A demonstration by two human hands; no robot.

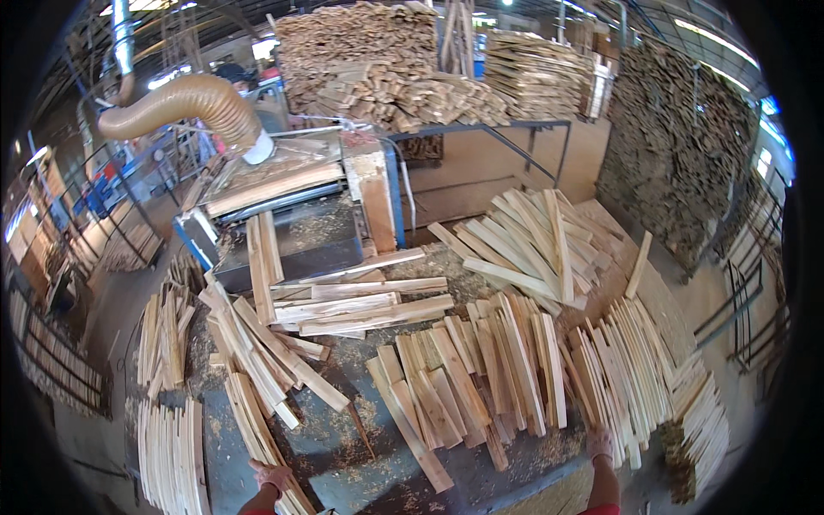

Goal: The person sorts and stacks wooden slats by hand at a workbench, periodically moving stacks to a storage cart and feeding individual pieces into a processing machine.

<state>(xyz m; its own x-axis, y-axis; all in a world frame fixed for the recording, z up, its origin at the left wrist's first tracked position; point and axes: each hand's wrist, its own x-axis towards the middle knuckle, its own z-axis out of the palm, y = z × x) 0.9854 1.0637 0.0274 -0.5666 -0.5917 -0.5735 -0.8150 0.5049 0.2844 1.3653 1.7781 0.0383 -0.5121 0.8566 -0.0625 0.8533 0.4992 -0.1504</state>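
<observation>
My left hand [270,476], in a light glove, lies against a narrow stack of wooden slats [257,428] at the table's near left; whether the fingers grip them cannot be told. At the near right, my right hand [600,444] touches the near ends of a row of upright slats [618,386]; its fingers are partly hidden. Between my hands, a loose row of wooden slats [444,393] leans on the dark metal table [347,479]. Beyond the left stack, more slats [257,354] lie crossed.
A planer-like machine [290,225] with a ribbed duct [193,103] stands behind the table. A slat pile [534,244] lies at the back right. Slat bundles [170,450] flank the left edge, others [702,418] the right. Wood shavings [360,412] litter the table.
</observation>
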